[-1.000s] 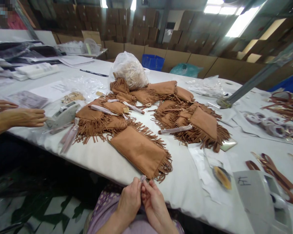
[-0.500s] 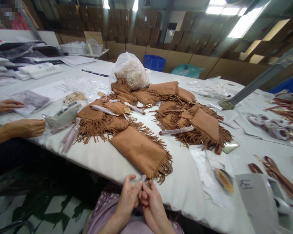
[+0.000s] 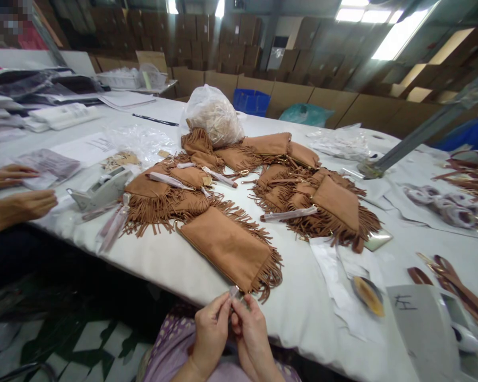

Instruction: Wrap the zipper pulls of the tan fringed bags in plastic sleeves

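A brown fringed pouch (image 3: 225, 241) lies flat at the table's front edge, its zipper side towards me and its fringe on the right. Just below its near corner, my left hand (image 3: 212, 324) and my right hand (image 3: 252, 326) meet in front of my lap. Both are closed, thumbs and fingertips pinching a small plastic-wrapped strap end (image 3: 233, 292) by the pouch's corner. Most of what they grip is hidden by the fingers. Another plastic-wrapped strap (image 3: 290, 213) rests beside the stacked fringed pouches (image 3: 334, 204) to the right.
More fringed pouches (image 3: 163, 193) lie left, beside a tape dispenser (image 3: 103, 188). A co-worker's hands (image 3: 19, 209) are at the far left, near a packed plastic bag (image 3: 50, 164). A stuffed clear bag (image 3: 213, 116) stands behind; another dispenser (image 3: 422, 329) and brown straps (image 3: 458, 286) are right.
My left fingers have closed in tighter at the strap end, with the hand turned slightly. The co-worker's nearer hand has drawn back left from the tape dispenser. The pouches have stayed put.
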Available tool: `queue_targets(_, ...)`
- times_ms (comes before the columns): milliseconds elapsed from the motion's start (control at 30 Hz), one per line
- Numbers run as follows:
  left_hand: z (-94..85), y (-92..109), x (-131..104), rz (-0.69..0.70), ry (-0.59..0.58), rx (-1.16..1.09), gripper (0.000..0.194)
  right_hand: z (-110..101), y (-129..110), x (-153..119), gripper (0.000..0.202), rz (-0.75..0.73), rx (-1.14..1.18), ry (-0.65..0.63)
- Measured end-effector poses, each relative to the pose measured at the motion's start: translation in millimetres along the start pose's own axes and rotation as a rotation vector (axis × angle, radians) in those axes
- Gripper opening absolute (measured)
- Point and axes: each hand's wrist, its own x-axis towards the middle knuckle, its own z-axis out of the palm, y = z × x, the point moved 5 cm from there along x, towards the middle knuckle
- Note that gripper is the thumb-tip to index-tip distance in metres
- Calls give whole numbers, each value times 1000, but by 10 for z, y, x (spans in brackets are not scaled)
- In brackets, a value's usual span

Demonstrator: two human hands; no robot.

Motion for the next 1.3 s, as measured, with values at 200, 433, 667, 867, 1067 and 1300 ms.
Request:
queue_targets(200, 44, -76, -45, 263, -213, 230, 39, 1, 3, 31, 52, 41, 22, 20)
queue_targets(433, -164, 4, 67, -118, -437, -110, 47, -134, -21, 155, 58, -14, -126, 28)
queue_targets(667, 124, 79, 330, -389, -521, -325, 49, -117, -66, 155, 59, -114, -243, -16)
queue_targets(867, 149, 39, 388, -463, -562, -347, 40, -310, -542, 112, 45, -260, -631, -51)
queue_targets(1067, -125, -120, 613, -680, 0, -723, 30, -1032, -1162, 135, 42, -539, -889, 388)
queue_targets(1300, 413, 83, 884, -633, 57, -645, 36, -1261, -1044, 259, 37, -788, -1078, 452)
